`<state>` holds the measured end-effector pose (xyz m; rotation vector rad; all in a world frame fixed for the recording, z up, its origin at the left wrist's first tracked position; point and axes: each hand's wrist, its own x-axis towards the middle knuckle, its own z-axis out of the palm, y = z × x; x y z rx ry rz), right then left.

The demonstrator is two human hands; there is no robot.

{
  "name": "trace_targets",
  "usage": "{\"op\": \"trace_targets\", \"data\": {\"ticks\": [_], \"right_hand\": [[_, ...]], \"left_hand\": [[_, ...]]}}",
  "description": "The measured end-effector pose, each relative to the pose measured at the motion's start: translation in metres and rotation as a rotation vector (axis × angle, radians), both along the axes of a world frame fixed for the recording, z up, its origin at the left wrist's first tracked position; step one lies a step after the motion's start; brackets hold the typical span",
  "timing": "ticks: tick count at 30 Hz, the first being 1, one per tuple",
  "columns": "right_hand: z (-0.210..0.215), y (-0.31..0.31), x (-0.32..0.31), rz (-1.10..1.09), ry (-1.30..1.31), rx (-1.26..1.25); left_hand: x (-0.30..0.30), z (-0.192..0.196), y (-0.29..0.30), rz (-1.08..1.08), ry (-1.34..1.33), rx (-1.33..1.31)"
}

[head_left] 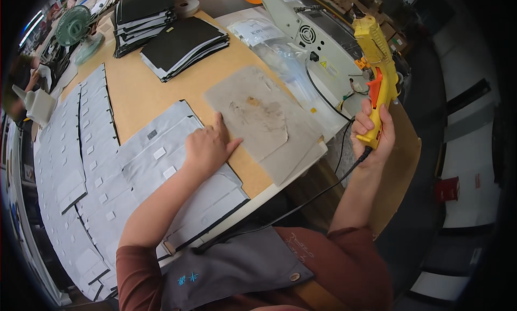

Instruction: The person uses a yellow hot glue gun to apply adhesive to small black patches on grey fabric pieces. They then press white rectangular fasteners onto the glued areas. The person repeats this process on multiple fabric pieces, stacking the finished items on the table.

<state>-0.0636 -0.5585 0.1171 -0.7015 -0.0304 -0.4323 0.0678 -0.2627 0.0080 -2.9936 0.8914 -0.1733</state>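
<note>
Now, a view from your own head, looking down at a tan worktable (pixel 156 93).
Left hand: your left hand (pixel 207 147) lies flat and unclenched, palm down, pressing on a grey sheet (pixel 161 160) that bears small white tabs; it grasps nothing.
Right hand: your right hand (pixel 371 133) is clenched around the handle of a yellow glue gun (pixel 377 58), raised off the table to your right, nozzle end up, orange trigger near your fingers.
Cord: a black cord (pixel 301 206) runs from the gun's handle down past the table edge toward your lap.
Where the work is: the grey sheet sits at the near edge of the table, directly in front of you, on top of other sheets like it.
Doing it well: in my judgement, keep the left palm spread so the sheet stays flat, bring the nozzle down clear of your fingertips, and keep the cord from dragging across the sheets.
Stained mat: a worn grey mat (pixel 258 117) with brown marks lies just right of your left hand, touching the sheet's edge.
To the left: rows of overlapping grey sheets (pixel 81 165) cover the table's left side.
Far side: two stacks of black folders (pixel 161 31), a small green fan (pixel 72 25), and a roll of tape (pixel 188 7).
Behind the mat: clear plastic bags (pixel 269 44) and a white machine (pixel 318 42).
In the way: the mat and the bags crowd the space between gun and sheet.
</note>
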Motion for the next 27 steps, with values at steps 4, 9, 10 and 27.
{"op": "trace_targets", "data": {"ticks": [4, 9, 10, 27], "right_hand": [[-0.005, -0.004, 0.008, 0.042, -0.071, 0.001], [0.015, 0.01, 0.037, 0.171, -0.172, -0.001], [0.022, 0.015, 0.047, 0.234, -0.21, 0.005], [0.083, 0.021, 0.172, 0.627, -0.408, -0.386]], "left_hand": [[0.017, 0.013, -0.005, -0.038, 0.037, -0.011], [-0.04, 0.054, 0.002, -0.278, 0.686, -0.409], [-0.054, 0.053, 0.011, -0.383, 0.923, -0.517], [-0.135, 0.13, 0.289, -0.335, 1.297, -0.989]]}}
